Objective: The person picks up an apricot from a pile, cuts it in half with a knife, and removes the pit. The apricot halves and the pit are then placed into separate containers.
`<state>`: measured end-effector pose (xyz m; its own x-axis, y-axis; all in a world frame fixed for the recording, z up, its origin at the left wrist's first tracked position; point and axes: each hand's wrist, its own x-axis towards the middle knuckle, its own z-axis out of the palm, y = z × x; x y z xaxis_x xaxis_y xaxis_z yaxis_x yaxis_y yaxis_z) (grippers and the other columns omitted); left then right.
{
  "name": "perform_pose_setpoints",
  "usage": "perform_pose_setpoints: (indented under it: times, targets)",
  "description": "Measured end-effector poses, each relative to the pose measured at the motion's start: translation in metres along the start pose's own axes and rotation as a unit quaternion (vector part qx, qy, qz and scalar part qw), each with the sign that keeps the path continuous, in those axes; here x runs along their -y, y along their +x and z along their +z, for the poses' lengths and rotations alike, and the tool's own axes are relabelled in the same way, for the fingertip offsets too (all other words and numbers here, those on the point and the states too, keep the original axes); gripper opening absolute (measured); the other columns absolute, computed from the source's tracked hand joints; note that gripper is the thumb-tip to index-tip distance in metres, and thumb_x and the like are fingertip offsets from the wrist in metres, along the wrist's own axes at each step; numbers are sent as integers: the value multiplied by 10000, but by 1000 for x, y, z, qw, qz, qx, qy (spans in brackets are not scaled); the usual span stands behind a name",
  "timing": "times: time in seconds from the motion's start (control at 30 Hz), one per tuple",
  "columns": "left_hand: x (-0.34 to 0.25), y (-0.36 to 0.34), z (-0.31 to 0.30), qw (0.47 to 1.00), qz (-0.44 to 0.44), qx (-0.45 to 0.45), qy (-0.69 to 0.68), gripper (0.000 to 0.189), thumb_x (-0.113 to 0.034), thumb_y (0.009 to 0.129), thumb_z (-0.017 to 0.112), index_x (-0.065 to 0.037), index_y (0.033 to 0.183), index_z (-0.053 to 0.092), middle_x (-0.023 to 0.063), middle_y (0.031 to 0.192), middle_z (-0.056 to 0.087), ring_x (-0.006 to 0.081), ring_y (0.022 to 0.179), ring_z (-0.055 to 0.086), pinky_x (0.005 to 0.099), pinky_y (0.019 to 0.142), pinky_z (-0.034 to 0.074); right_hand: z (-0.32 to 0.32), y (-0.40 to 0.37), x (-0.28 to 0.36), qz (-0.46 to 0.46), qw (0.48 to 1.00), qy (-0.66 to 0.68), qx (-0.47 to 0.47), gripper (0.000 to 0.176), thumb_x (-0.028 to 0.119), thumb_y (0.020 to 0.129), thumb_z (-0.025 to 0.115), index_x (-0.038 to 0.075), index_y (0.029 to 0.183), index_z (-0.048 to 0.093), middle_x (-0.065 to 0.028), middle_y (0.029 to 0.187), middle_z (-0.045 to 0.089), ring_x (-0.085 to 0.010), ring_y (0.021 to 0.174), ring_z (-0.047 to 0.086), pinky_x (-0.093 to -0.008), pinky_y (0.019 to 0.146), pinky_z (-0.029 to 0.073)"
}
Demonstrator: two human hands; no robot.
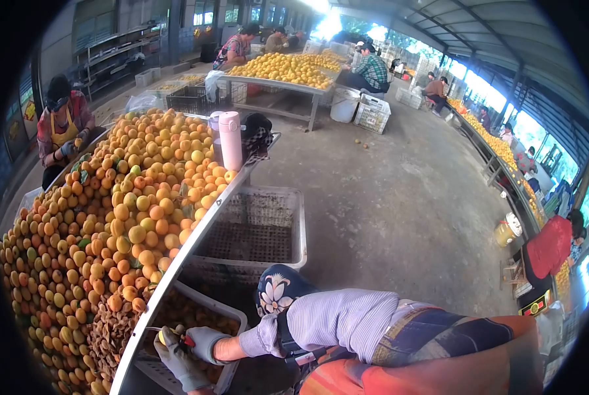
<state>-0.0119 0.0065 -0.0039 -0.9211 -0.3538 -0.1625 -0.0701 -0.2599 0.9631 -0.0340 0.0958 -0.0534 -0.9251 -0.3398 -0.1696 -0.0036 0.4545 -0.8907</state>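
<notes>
My left hand, in a grey glove, is closed around a yellow apricot at the table's near edge. My right hand, also gloved in grey, grips a small tool with a red handle right beside it. A thin metal part shows by the fruit; the tool's exact kind is partly hidden by the fingers. Both hands are over a white crate that holds apricot pieces. On the table, close to my hands, lies a heap of brown pits.
Apricots are piled on the metal-edged table. A pink bottle stands at its far corner. Beside the table is another white crate. Across the table sits a person; other people work at farther fruit tables.
</notes>
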Motion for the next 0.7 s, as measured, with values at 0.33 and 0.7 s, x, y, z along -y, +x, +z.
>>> perform_pose_setpoints:
  times: [0.33, 0.7]
  targets:
    - [-20, -18, 12, 994, -83, 40, -52, 441, -483, 956, 440, -62, 1078, 487, 32, 972, 492, 147, 891, 433, 299, 831, 377, 24, -7, -2, 100, 993, 5, -64, 301, 304, 843, 565, 15, 909, 616, -233, 939, 656, -401, 936, 625, -436, 755, 476]
    - [0, 1, -3, 997, 55, 56, 1, 318, -264, 975, 544, -22, 1181, 534, 38, 969, 619, 95, 823, 559, 218, 706, 469, -36, -17, 41, 98, 994, 36, 37, 213, 201, 814, 577, 27, 932, 611, -224, 890, 660, -388, 858, 646, -435, 702, 489]
